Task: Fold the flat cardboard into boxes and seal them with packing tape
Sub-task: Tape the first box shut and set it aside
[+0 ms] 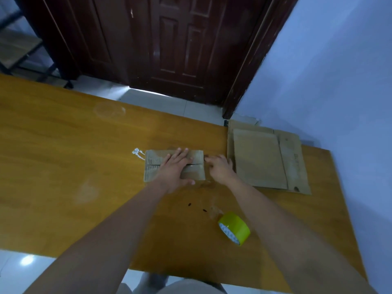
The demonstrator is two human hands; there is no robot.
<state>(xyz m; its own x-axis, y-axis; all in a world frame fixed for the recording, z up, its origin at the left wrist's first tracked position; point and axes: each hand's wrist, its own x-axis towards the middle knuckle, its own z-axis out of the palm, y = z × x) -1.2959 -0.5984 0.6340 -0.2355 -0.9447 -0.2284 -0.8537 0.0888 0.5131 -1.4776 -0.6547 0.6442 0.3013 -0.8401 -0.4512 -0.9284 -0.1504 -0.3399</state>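
A small brown cardboard box (pixel 153 166) sits mid-table with its two top flaps closed along a centre seam. My left hand (pixel 175 166) lies flat on those flaps, fingers straight, pressing them down. At the box's right end my right hand (pixel 219 167) rests with fingers curled against the box's side; whether it holds anything is unclear. A roll of yellow-green packing tape (pixel 234 228) lies on the table, near and to the right, apart from both hands.
A stack of flat cardboard sheets (pixel 267 160) lies at the right, overhanging the far edge of the wooden table (pixel 63 155). A dark wooden door (pixel 169 45) stands beyond; a pale wall (pixel 339 81) borders the right side.
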